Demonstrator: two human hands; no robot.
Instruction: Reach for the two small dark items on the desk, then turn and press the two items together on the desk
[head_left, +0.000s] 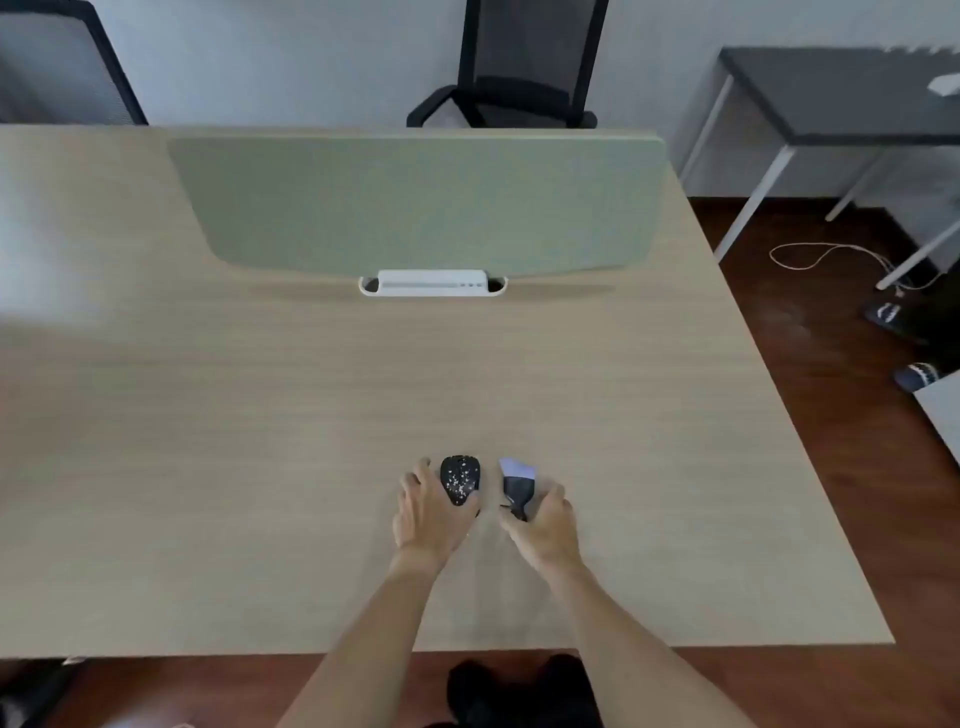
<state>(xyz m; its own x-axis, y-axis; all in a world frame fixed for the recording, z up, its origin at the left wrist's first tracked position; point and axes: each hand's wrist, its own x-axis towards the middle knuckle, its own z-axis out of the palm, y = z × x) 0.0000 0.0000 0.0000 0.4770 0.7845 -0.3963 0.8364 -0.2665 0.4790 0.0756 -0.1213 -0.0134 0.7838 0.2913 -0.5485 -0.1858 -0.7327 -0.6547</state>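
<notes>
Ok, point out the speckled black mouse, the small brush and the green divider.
speckled black mouse (460, 479), head view, speckled top.
small brush (517, 475), head view, pale bristles.
green divider (415, 202), head view, panel middle.

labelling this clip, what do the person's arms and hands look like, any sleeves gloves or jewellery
Both forearms are bare up to the frame edge, with no sleeves in view. The left hand and right hand wear no gloves. No watch, bracelet or ring shows on wrists or fingers, though the picture is too soft to rule out a thin ring.

Light wood desk (260, 467) with green divider panel (415, 208) and white cable tray (431, 284) at its foot. Black mesh chair (524, 67) behind. Dark side table (841, 98) right; white cord (831, 254) and slippers (883, 314) on brown floor (810, 415).
</notes>
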